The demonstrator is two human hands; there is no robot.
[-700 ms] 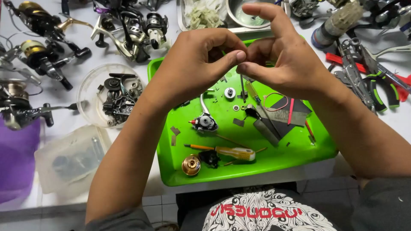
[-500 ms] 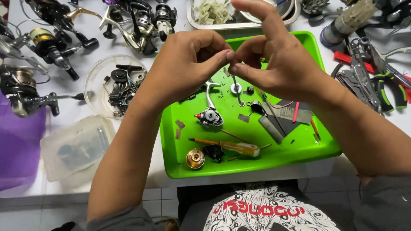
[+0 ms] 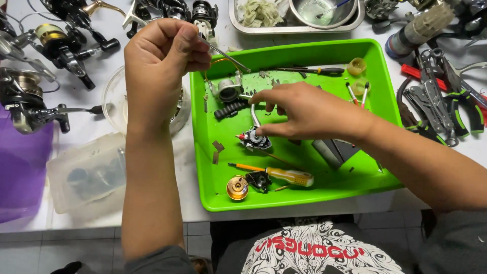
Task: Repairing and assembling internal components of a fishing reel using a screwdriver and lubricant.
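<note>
My left hand (image 3: 162,61) is raised over the tray's left edge, pinching a thin metal shaft (image 3: 228,56) that points right and down. My right hand (image 3: 309,109) reaches low into the green tray (image 3: 373,56). Its thumb and fingers close on a small dark reel part (image 3: 253,139) with a curved wire arm and a red tip. A grey reel housing (image 3: 227,92) and a black ribbed grip (image 3: 231,109) lie just behind that part.
A yellow-handled screwdriver (image 3: 286,176), a gold cap (image 3: 237,187) and a black screwdriver (image 3: 309,70) lie in the tray. Fishing reels (image 3: 50,43) crowd the left, with a clear round tub (image 3: 112,99) and clear box (image 3: 86,172). Pliers (image 3: 441,104) lie right; a metal tray (image 3: 297,23) stands behind.
The hands were pinched together above the tray. Now they have parted: the left lifted away to the left with the shaft, and the right dropped onto the reel part in the tray.
</note>
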